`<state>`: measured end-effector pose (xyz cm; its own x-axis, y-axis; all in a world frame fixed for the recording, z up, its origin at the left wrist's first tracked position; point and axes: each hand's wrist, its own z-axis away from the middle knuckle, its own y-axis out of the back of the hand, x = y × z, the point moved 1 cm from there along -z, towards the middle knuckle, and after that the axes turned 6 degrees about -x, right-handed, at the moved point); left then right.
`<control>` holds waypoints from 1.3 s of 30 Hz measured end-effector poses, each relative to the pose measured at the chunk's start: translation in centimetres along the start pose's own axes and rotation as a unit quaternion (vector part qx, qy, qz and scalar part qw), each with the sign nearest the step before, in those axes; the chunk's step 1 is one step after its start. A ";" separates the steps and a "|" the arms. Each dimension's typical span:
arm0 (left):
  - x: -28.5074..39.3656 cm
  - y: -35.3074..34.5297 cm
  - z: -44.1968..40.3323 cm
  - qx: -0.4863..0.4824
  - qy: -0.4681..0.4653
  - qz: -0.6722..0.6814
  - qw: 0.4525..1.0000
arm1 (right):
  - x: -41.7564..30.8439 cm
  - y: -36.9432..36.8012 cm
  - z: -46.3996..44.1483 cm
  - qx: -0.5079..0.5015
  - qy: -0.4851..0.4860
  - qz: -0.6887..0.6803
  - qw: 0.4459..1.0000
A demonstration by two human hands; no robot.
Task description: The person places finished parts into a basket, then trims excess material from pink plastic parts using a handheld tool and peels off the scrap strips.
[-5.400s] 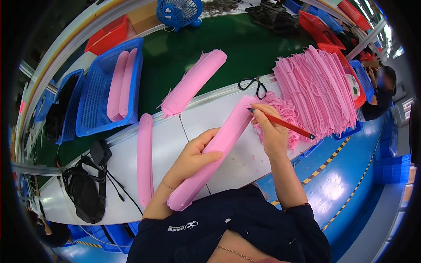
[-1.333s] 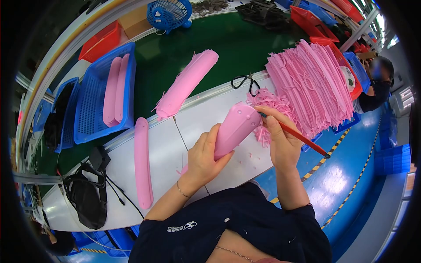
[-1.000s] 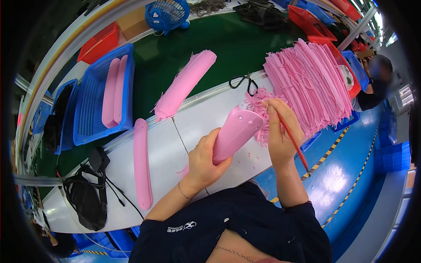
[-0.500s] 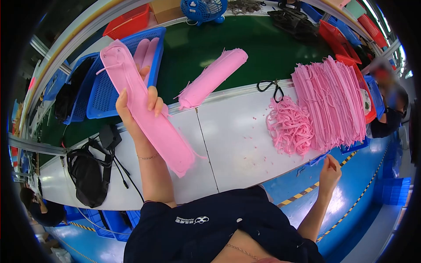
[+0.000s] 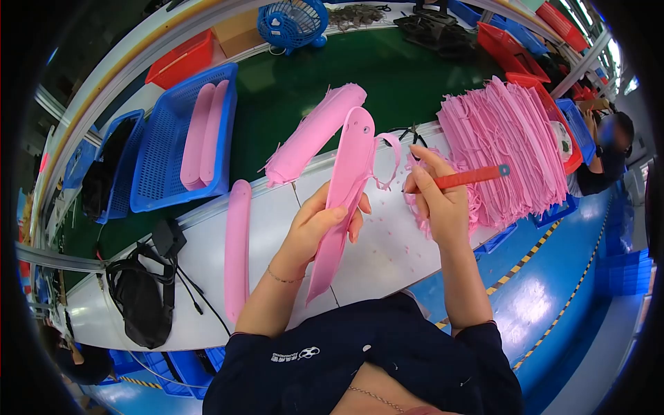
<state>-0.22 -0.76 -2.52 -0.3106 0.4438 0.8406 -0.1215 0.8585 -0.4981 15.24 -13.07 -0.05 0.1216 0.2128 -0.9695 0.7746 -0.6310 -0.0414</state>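
Observation:
My left hand [image 5: 321, 225] is wrapped round a long pink fabric piece [image 5: 348, 166], its rounded end with small metal-looking eyelets pointing up and away. A thin pink trimming curls off its right edge toward my right hand [image 5: 443, 207]. That hand grips a red-handled tool [image 5: 474, 177] like a pen; its blue end has a hole, and its working tip cannot be made out. Another narrow pink piece [image 5: 237, 249] lies on the white table to the left. Behind, a thicker pink bundle [image 5: 315, 133] rests across the table's back edge.
A blue basket [image 5: 232, 131] at left holds pink pieces. To the right are a tall pink stack [image 5: 505, 152], pink trimmings [image 5: 477, 207] and partly hidden black scissors [image 5: 413, 130]. A black bag [image 5: 142, 297], cables and a blue fan [image 5: 292, 24] are around. A person [image 5: 609, 149] sits far right.
The left hand's pink piece has moved right and turned more upright. My right hand has risen over the table with the red-handled tool. A narrow pink piece now lies on the table at left.

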 end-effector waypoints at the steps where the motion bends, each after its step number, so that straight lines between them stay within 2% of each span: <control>1: -0.1 -0.1 0.0 -0.001 0.004 0.000 1.000 | -0.9 -0.3 -0.5 0.000 -0.001 -0.001 1.000; 3: -0.2 0.0 0.0 -0.015 0.013 -0.003 1.000 | -2.4 -0.9 -1.4 -0.062 -0.080 -0.068 0.993; 5: -0.2 -0.1 0.0 -0.029 0.020 -0.006 0.999 | -1.6 -1.2 -2.0 -0.078 -0.105 -0.074 0.989; 7: 0.3 0.1 0.2 0.010 0.028 -0.032 0.999 | -0.3 -1.4 -2.2 -0.139 -0.150 0.007 0.979; 8: 0.9 0.5 0.4 0.015 0.025 -0.031 0.999 | -0.5 -1.6 -1.3 -0.163 -0.119 0.052 0.978; 9: 1.6 1.3 0.4 0.049 0.017 -0.032 0.998 | -0.1 -1.6 -0.2 -0.170 -0.122 0.052 0.977; 11: 3.2 1.7 0.1 0.115 -0.022 -0.035 0.992 | 1.2 -1.1 2.1 -0.240 -0.109 0.104 0.959; 13: 4.4 2.6 -0.4 0.156 -0.054 -0.039 0.985 | 1.6 -0.1 4.5 -0.312 -0.137 0.108 0.934; 15: 5.3 4.8 -0.3 0.255 -0.112 -0.127 0.952 | -0.6 2.0 6.0 -0.335 -0.219 0.044 0.915; 17: 5.8 6.4 0.1 0.258 -0.119 -0.117 0.952 | -2.2 5.7 7.3 -0.252 -0.241 0.003 0.937; 19: 6.7 7.0 0.6 0.254 -0.125 -0.108 0.953 | -2.1 9.6 8.4 -0.215 -0.136 -0.066 0.965; 21: 8.2 6.9 1.1 0.309 -0.227 0.001 0.924 | -1.2 14.1 9.7 -0.109 -0.045 -0.142 0.983; 23: 9.3 9.4 2.4 0.311 -0.257 0.028 0.915 | -2.0 18.4 9.9 0.054 -0.031 -0.288 0.956; 24: 9.9 10.3 3.2 0.311 -0.316 0.034 0.895 | -1.9 20.9 10.0 0.051 -0.032 -0.289 0.955; 25: 10.4 11.0 3.8 0.310 -0.374 0.040 0.873 | -1.5 23.6 10.2 0.114 0.005 -0.365 0.924; 26: 10.7 11.3 4.0 0.312 -0.375 0.040 0.872 | -1.2 24.9 10.3 0.176 0.042 -0.436 0.881; 27: 11.1 11.5 4.3 0.322 -0.409 0.038 0.853 | -0.7 24.6 9.9 0.174 0.041 -0.436 0.882; 29: 11.1 11.1 4.3 0.333 -0.443 0.034 0.832 | 0.2 21.9 8.1 0.251 0.066 -0.375 0.890; 31: 10.4 9.7 2.9 0.271 -0.465 0.077 0.839 | 0.1 13.3 5.3 0.313 -0.049 -0.274 0.908; 32: 9.9 9.0 2.2 0.263 -0.455 0.073 0.848 | 0.8 10.5 4.3 0.292 -0.114 -0.182 0.932; 33: 9.5 8.2 1.6 0.259 -0.453 0.076 0.850 | 0.9 7.4 3.8 0.191 -0.123 -0.114 0.967; 35: 8.7 6.5 0.4 0.261 -0.437 0.040 0.860 | 1.7 3.4 3.0 0.028 -0.071 0.051 0.996; 37: 8.0 5.2 -0.4 0.248 -0.428 0.028 0.869 | 0.6 -0.8 2.9 -0.069 -0.068 0.114 0.989; 39: 7.6 4.1 -0.9 0.236 -0.419 0.011 0.877 | 0.8 -3.3 3.0 -0.198 -0.094 0.076 0.973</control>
<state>-2.22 6.41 2.02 -0.8777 -0.0559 0.4760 -0.4214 0.5629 -0.7110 10.91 -13.03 -1.37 0.1654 -0.0247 -0.9859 0.9394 -0.3004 0.1651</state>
